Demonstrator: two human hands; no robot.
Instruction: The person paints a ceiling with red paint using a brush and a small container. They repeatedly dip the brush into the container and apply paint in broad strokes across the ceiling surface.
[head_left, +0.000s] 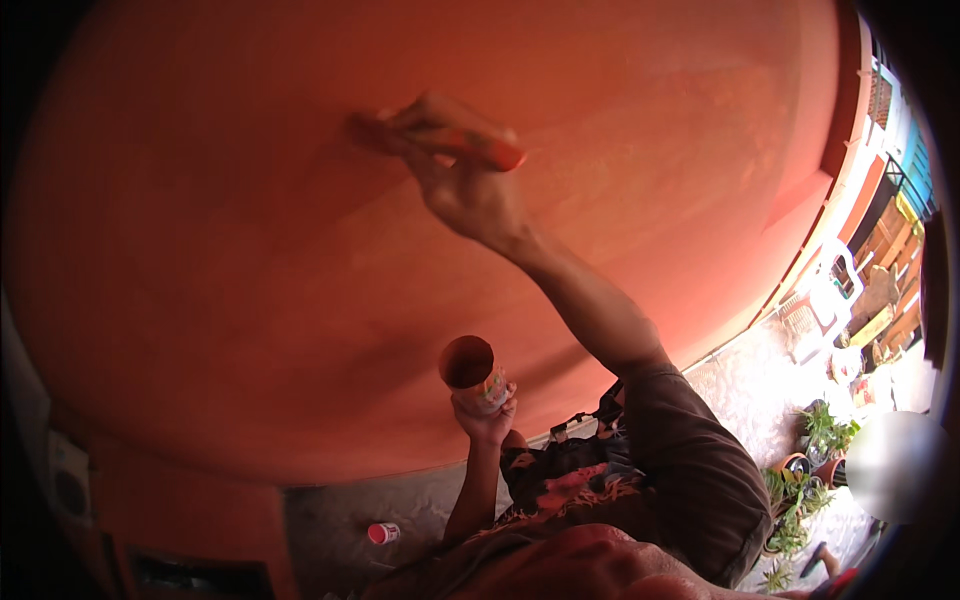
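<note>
Raised against the reddish-orange wall [300, 250], my right hand [465, 185] is closed around a paintbrush [490, 148] with a red handle end. The brush's dark bristles touch or nearly touch the wall to the left of my fingers; motion blurs them. Lower down, my left hand [488, 418] grips a paint can [490, 388], open at the top and tilted a little. Its inside looks reddish-brown; how much paint it holds I cannot tell. The wall around the brush shows darker and lighter patches.
A small container with a red top [383, 533] sits on the grey floor [330, 510] below. To the right are potted plants [795, 490], a white plastic chair [830, 300] and stacked wood [885, 290] in bright light. A dark opening [200, 575] shows at the lower left.
</note>
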